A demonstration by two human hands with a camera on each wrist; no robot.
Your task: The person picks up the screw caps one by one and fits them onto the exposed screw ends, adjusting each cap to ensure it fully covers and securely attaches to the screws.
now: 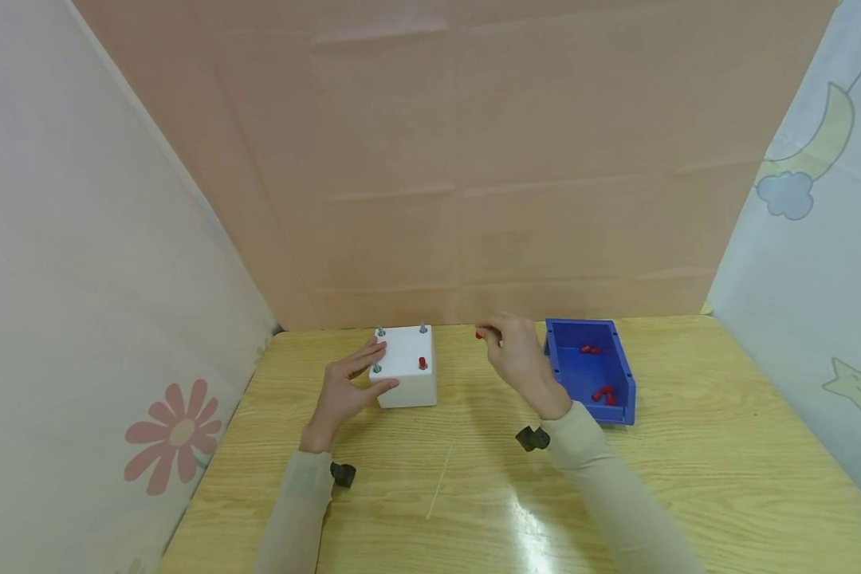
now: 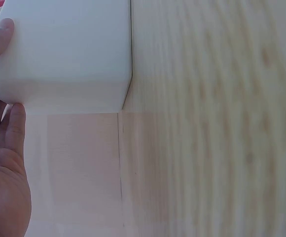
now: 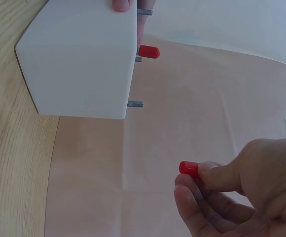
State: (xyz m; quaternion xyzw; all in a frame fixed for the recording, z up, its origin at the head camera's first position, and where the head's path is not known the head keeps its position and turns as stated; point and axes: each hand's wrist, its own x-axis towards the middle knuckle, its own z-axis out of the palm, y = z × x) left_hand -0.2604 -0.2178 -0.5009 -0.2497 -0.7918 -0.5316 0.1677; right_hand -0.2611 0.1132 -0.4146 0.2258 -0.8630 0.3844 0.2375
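With twelve o'clock straight ahead of me, the block (image 1: pixel 407 347) lies at nine o'clock from my right hand (image 1: pixel 520 359), with a gap between. That hand narrows to a pinch on a red cap (image 3: pixel 189 169), whose long axis runs nearly parallel to the bare screws, tilted only slightly. The nearest bare screw (image 1: pixel 423 328) stands at the block's one-to-two-o'clock corner, about nine o'clock from my pinch. Two more bare ones stand at its ten- and eight-o'clock corners; the four-o'clock screw wears a fitted cap (image 1: pixel 422 363).

My left hand (image 1: pixel 344 391) is nearer, already touching the block from eight o'clock: thumb and fingers spread wide, thumb on the near face, fingers over the left edge.

The bin (image 1: pixel 577 372) sits at three o'clock from my right hand, with loose caps (image 1: pixel 590 349) inside. I can read no brand, label or writing anywhere.
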